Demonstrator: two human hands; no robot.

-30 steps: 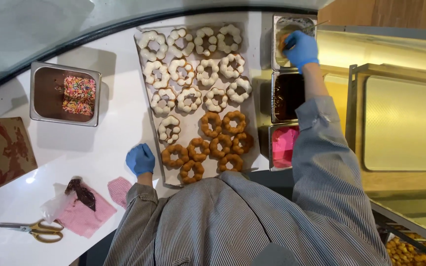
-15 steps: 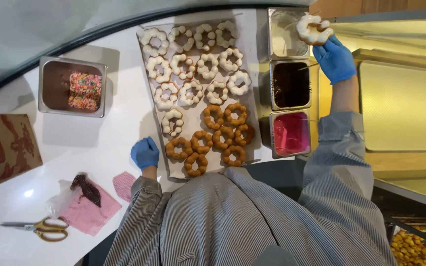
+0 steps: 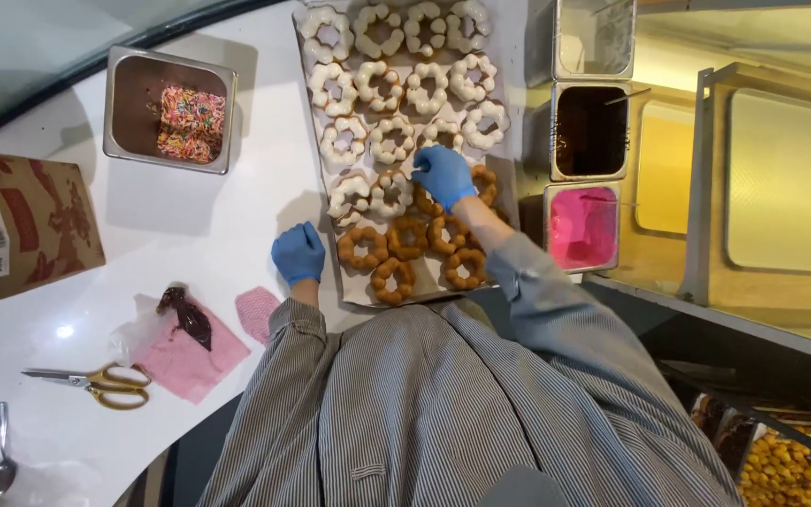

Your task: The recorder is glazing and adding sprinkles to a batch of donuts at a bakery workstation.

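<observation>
The left hand (image 3: pixel 298 252) lies flat and empty on the white counter (image 3: pixel 190 244), steadying the tray (image 3: pixel 316 202) edge. Beyond it, the right hand (image 3: pixel 443 174) curls over a white-glazed doughnut (image 3: pixel 432 134) mid-tray; whether it grips is unclear. Best lowered level, clear of neighbouring wet glaze

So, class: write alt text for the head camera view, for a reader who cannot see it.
A person's blue-gloved right hand reaches over a tray of ring doughnuts, white-glazed ones above plain brown ones, while the gloved left hand rests by the tray's edge. Metal tubs of dark and pink glaze stand to the right; a sprinkles tub and scissors lie left.
</observation>
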